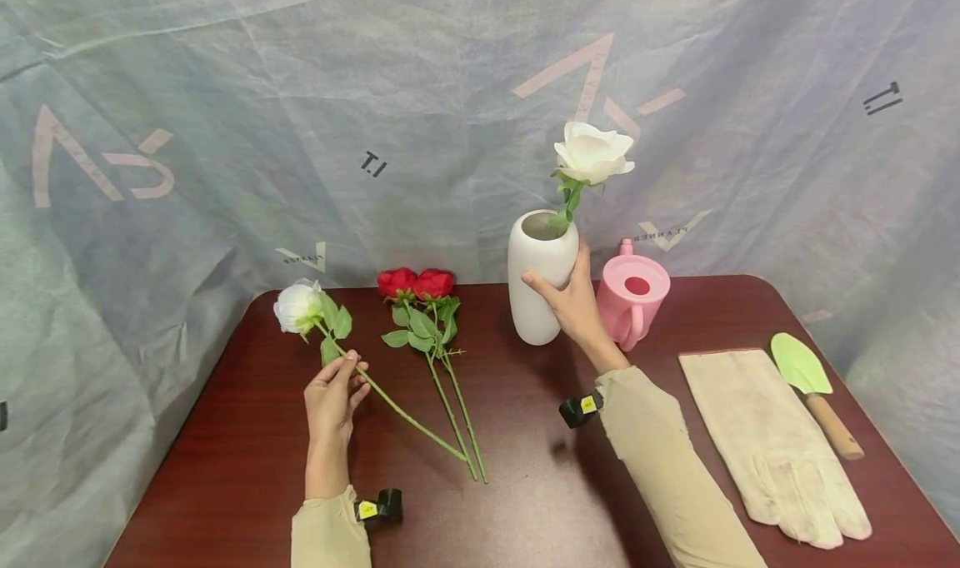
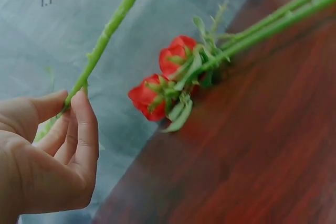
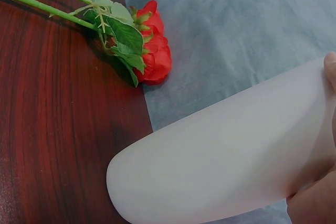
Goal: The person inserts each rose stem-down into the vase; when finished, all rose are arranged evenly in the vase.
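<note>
Stem [image 1: 405, 414] of white rose [image 1: 297, 306] sits pinched in left hand [image 1: 333, 397], near the bloom, at worktop's [image 1: 247, 435] left side. Light pinch plus a lift clear of the two red roses [image 1: 433, 283] should avoid snags; can't tell if its tip touches their stems. Bloom full, stem green, gently bent. Vase [image 1: 540, 256] by far edge, near upright, is clamped in right hand [image 1: 576, 300]; steady, level hold suits it. Smooth white body, second white rose [image 1: 592, 153] leaning right.

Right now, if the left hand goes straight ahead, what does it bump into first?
Beyond the white rose it pinches, the left hand would probably meet the grey sheet behind the table, though depth is unclear.
</note>
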A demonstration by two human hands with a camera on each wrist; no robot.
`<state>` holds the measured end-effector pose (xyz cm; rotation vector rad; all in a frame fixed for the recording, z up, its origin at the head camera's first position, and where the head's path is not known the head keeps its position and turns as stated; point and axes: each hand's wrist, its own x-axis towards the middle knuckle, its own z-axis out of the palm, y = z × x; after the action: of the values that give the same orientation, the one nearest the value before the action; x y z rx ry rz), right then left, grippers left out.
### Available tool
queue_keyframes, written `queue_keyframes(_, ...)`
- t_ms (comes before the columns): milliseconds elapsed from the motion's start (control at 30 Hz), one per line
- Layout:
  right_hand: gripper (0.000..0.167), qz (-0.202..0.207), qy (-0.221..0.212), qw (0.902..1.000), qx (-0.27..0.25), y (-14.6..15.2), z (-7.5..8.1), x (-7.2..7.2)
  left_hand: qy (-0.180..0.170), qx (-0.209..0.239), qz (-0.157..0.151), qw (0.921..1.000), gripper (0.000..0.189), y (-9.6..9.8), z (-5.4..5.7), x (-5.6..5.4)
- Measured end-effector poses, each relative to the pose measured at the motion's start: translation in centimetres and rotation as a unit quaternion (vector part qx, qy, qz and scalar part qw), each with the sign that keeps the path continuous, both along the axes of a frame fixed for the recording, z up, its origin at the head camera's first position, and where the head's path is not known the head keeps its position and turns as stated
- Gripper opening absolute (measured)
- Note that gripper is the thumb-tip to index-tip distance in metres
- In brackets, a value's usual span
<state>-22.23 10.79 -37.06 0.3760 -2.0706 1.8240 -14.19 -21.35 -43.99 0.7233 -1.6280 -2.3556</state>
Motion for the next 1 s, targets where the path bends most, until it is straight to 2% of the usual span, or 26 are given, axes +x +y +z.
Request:
queue_keyframes(267, 0.090, -0.001, -0.001, 1.0000, -0.004, 0.0, -0.1, 0.0, 0.036, 0.081, 0.016, 0.9959, 0.028, 0.4, 1.1, -0.5)
queue_keyframes(400, 0.090, 0.001, -0.001, 1.0000, -0.006, 0.0, -0.1, 0.0, 0.051, 0.117, 0.026, 0.9914, 0.023, 0.8, 1.4, -0.7)
queue_keyframes(633, 0.090, 0.000, 0.002, 1.0000, -0.003, 0.0, -0.1, 0.0, 0.078, 0.154, 0.043, 0.9840, 0.018, 1.9, 2.1, -1.1)
queue_keyframes(733, 0.090, 0.001, 0.003, 1.0000, -0.003, -0.1, 0.0, 0.0, 0.092, 0.172, 0.061, 0.9789, 0.018, 2.6, 2.6, -1.5)
queue_keyframes(833, 0.090, 0.001, 0.002, 1.0000, -0.004, -0.1, 0.0, 0.0, 0.112, 0.198, 0.079, 0.9706, 0.019, 3.2, 3.2, -2.0)
queue_keyframes(1000, 0.090, 0.001, 0.001, 1.0000, -0.003, 0.0, 0.1, 0.0, 0.154, 0.225, 0.104, 0.9564, 0.021, 4.6, 5.0, -2.9)
